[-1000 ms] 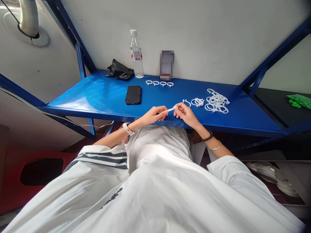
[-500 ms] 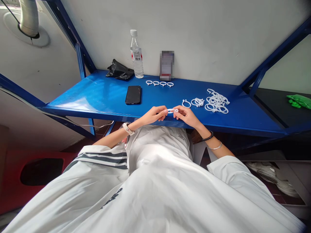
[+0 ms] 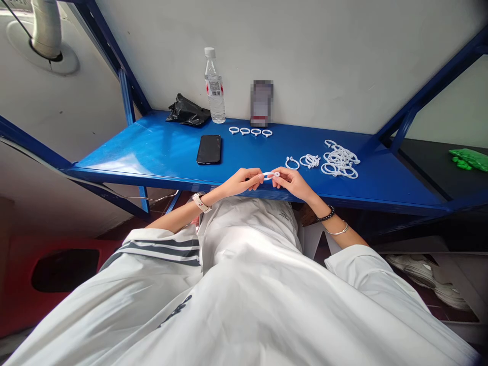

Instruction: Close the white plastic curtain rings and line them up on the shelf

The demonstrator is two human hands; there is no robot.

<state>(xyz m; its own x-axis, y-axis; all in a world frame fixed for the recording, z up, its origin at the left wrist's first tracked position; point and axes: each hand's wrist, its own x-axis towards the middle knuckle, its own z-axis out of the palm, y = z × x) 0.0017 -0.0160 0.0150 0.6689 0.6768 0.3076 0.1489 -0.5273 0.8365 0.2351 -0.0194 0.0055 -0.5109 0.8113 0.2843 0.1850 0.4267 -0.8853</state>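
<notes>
Between my fingertips, over the front edge of the blue table [image 3: 160,157], is a white plastic curtain ring [image 3: 270,176]. My left hand [image 3: 247,179] pinches its left side, and my right hand [image 3: 292,182] grips the right side near a small round eyelet. To the right of my right hand lie a single open white ring [image 3: 292,163], a small cluster of rings [image 3: 310,161] and a larger tangled pile of rings [image 3: 340,160]. Farther back, several closed rings [image 3: 250,131] form a row.
A black phone [image 3: 209,149] lies left of the row. Behind stand a water bottle [image 3: 215,86] and a pixelated upright phone-like panel [image 3: 262,103] against the wall. A crumpled black plastic bag [image 3: 188,111] is at back left. Blue metal posts [image 3: 127,96] flank the table.
Both hands stay in nearly the same place with the ring. The ring looks slightly tilted compared with before; nothing on the table has moved.
</notes>
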